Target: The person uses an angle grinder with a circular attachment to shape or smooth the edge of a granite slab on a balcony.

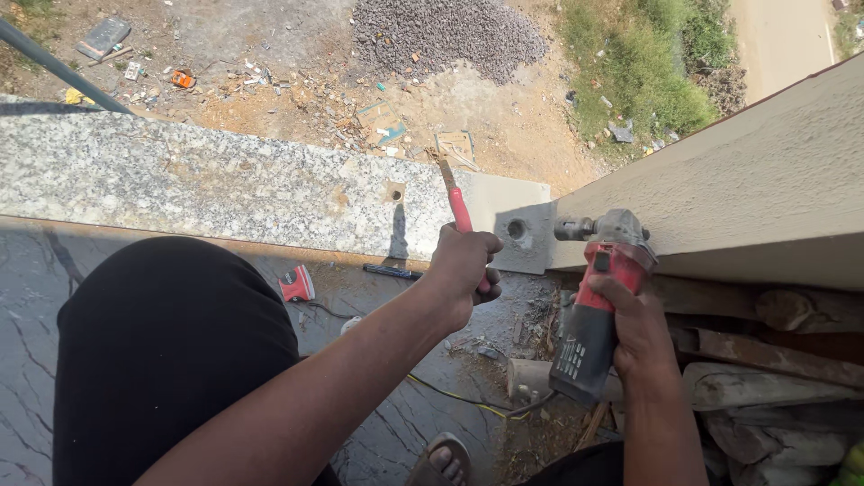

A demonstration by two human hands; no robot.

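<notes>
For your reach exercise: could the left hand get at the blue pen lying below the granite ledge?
Probably not at once: the left hand is shut on a red-handled tool. The blue pen lies close beside it, uncovered.

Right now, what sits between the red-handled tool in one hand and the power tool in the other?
In the head view, a round drilled hole in the grey slab end lies between the red-handled tool and the grinder.
</notes>
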